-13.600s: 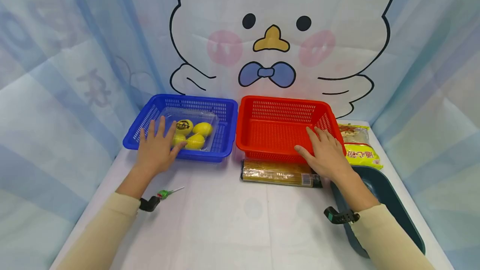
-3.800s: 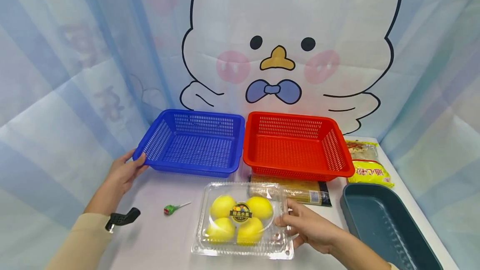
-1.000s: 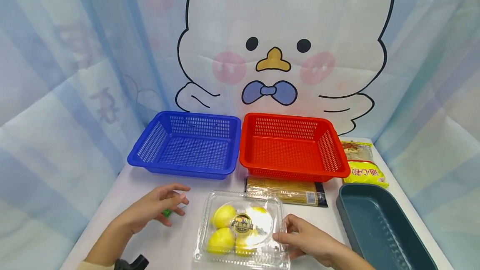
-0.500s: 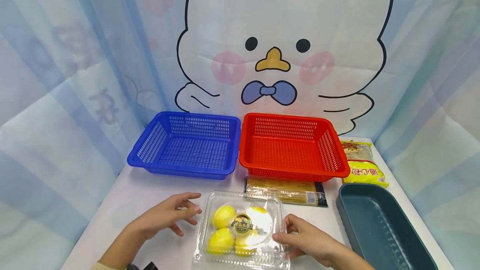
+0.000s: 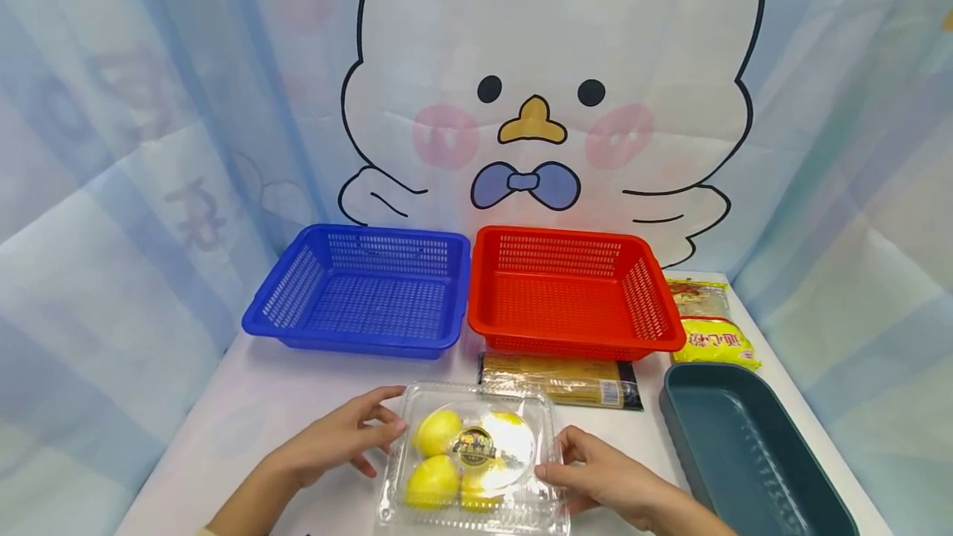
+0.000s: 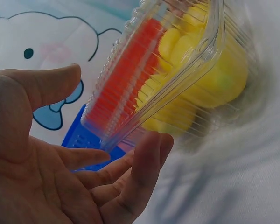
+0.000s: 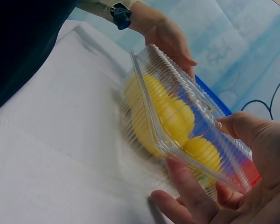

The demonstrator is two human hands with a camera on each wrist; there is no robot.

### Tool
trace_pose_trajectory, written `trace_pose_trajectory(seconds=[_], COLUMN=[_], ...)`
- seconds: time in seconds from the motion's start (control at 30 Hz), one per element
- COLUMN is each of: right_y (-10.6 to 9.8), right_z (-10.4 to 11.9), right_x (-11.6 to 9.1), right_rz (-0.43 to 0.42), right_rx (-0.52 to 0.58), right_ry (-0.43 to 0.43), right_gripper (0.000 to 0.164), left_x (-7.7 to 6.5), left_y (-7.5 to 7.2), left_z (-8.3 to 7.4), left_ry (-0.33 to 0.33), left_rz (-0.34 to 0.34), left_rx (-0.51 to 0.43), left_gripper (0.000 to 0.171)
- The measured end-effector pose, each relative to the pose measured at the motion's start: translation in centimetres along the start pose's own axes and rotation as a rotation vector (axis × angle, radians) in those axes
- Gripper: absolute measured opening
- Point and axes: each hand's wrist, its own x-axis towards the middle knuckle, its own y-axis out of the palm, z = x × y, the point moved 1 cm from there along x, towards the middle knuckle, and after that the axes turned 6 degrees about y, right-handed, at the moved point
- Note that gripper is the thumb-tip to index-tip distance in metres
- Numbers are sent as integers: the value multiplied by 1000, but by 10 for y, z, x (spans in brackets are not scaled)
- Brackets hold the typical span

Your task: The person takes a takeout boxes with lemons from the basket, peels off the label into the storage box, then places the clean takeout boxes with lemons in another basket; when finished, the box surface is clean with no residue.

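A clear plastic clamshell box holds several yellow lemons under a lid with a round dark label. My right hand grips the box's right edge, thumb over the lid and fingers underneath. In the right wrist view the box appears close over the white cloth. At the opposite edge is my left hand, fingertips right at the rim. Its thumb stands spread away from the box in the left wrist view, and nothing shows in the palm.
Behind the box stand a blue basket and a red basket, side by side. A long pack of spaghetti lies before the red one. At the right are a yellow-labelled packet and a dark teal tray.
The lemon box, in the blue basket at first, is now at the table's front in my right hand. My left hand left that basket's rim for the box's left edge, covering where a lollipop lay.
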Motion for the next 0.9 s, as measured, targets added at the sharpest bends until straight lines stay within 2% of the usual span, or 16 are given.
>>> trace_pose_trajectory(seconds=[0.13, 0.27, 0.43, 0.7, 0.9], right_y=[1, 1, 3, 6, 13], right_z=[-1, -1, 2, 16, 30], right_x=[2, 3, 2, -4, -13], right_rz=[10, 5, -52, -238, -444], right_rx=[6, 4, -27, -256, -513], right_ry=[1, -2, -38, -97, -217], right_gripper=[38, 39, 48, 78, 100], left_x=[-2, -3, -4, -5, -6], left_y=[2, 6, 9, 9, 8], left_z=[2, 6, 10, 8, 8], left_ry=[-5, 5, -8, 6, 16], left_rz=[-4, 18, 8, 15, 31], left_rx=[-15, -69, -95, -107, -121], left_gripper=[79, 88, 94, 94, 94])
